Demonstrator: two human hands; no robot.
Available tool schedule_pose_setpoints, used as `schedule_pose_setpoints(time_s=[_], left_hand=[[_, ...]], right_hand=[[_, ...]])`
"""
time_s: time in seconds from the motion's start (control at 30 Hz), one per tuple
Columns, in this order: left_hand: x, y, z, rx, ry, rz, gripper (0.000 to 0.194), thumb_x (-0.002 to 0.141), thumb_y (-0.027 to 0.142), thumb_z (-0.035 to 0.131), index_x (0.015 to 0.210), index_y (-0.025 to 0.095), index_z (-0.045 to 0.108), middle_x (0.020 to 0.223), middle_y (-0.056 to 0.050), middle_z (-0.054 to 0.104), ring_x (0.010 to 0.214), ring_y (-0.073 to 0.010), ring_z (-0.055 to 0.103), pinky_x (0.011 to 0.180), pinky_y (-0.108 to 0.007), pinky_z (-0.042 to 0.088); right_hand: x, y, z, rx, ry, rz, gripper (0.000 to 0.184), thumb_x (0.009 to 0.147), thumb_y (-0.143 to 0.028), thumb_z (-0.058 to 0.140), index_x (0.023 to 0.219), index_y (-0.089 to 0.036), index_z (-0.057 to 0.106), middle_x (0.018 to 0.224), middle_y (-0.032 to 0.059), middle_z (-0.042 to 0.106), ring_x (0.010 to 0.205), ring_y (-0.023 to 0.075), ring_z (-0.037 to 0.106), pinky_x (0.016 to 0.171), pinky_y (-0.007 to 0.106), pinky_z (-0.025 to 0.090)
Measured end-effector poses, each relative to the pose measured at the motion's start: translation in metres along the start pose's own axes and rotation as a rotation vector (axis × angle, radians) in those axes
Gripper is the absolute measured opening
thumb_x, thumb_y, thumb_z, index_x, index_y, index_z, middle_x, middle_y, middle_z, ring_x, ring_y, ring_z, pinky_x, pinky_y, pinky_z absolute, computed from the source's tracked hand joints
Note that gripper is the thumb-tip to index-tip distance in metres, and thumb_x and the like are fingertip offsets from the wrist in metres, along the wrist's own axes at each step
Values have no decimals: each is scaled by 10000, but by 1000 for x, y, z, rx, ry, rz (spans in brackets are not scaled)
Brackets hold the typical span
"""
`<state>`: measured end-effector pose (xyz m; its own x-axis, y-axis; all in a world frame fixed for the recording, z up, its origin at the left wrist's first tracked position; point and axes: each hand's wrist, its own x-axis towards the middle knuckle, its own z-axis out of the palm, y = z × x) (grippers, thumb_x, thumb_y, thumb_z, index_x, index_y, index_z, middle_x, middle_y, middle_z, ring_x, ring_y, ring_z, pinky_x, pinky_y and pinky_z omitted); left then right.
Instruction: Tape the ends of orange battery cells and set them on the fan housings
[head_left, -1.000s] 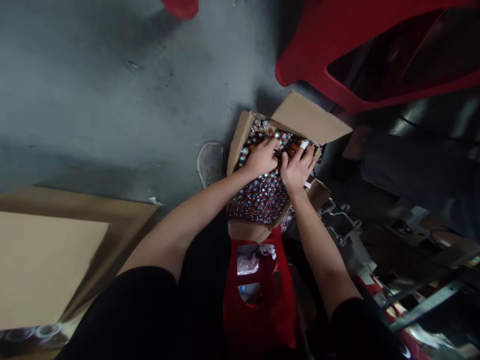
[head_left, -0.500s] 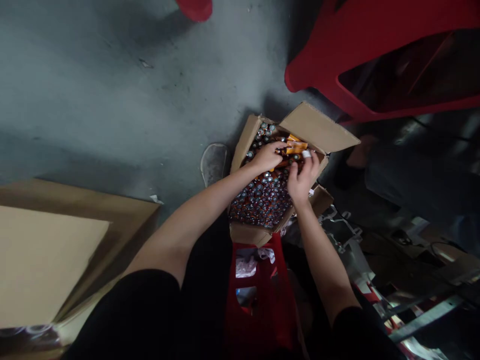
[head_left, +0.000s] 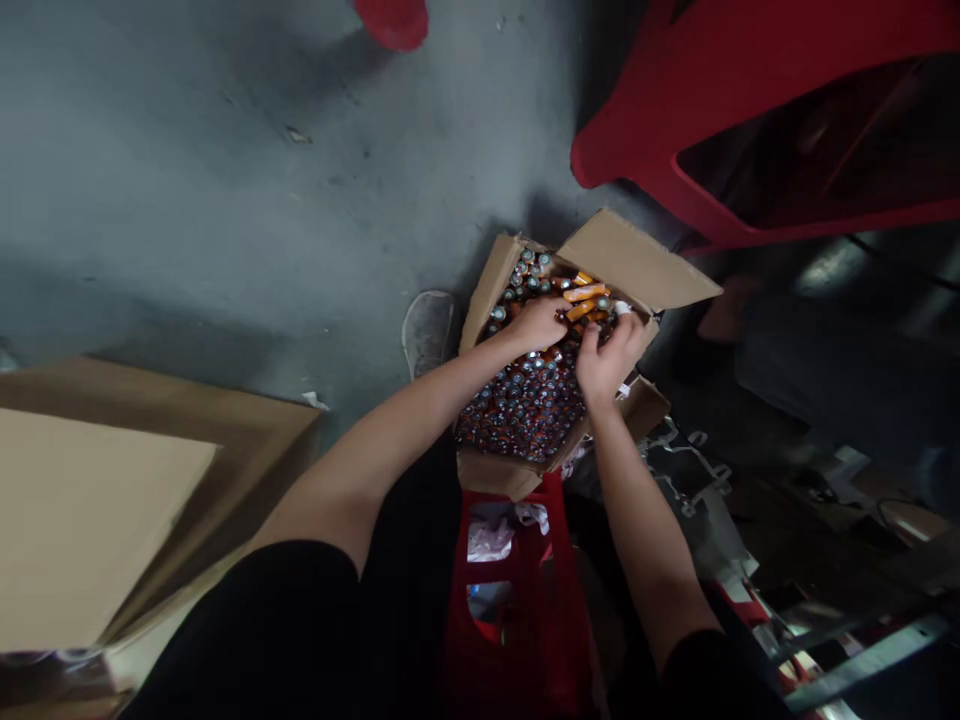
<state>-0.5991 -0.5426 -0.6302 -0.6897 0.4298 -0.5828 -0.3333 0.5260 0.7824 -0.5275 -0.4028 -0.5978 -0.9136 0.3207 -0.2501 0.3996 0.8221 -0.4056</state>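
Note:
An open cardboard box (head_left: 487,290) stands in front of me, packed with many small cylindrical batteries (head_left: 529,400), most on end with their metal tips up. Near the far right side, several orange batteries (head_left: 585,294) lie on their sides on top. Reaching in from the left, my left hand (head_left: 541,325) has its fingers curled on some of these orange batteries; its fingertips are partly hidden. My right hand (head_left: 606,365) is cupped at the box's right side, thumb and fingers apart beside the same batteries. A white wrap covers one of its fingertips.
A red plastic stool (head_left: 551,590) is below the box, between my legs. Another large red plastic stool (head_left: 645,130) is at upper right. A bigger cardboard box (head_left: 90,520) stands at left. White strips (head_left: 697,470) and a metal bar (head_left: 870,660) lie at right. My shoe (head_left: 429,335) is beside the box.
The orange batteries by my fingers have shifted and now lie at different angles. My left hand has moved slightly right and down; my right hand stays near the same place.

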Motion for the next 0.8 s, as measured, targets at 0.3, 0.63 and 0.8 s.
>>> schedule_pose_setpoints(time_s=[0.3,0.63,0.8], left_hand=[[0,0,-6,-20,-53,-45,458,808,94,651,1219,212,812,1191,-71,821,1071,-268,779,995,-351,605],[0,7,0,-68,-128,-60,749,782,50,607,1517,193,631,1519,-108,673,1332,-268,673,1128,-323,533],[-1,9,7,-238,-142,-97,771,796,96,583,1557,219,588,1462,-87,708,1230,-274,711,1052,-342,571]], right_hand=[[18,6,4,-66,-73,27,664,1010,-524,525,1570,-183,424,1485,210,463,1429,358,531,1210,550,469],[21,5,-9,-90,-277,182,714,1002,-581,588,1597,-217,437,1625,222,442,1482,400,516,1239,598,420],[20,5,-22,-18,-326,50,624,1056,-542,467,1551,-167,522,1544,209,598,1434,359,575,1227,577,439]])
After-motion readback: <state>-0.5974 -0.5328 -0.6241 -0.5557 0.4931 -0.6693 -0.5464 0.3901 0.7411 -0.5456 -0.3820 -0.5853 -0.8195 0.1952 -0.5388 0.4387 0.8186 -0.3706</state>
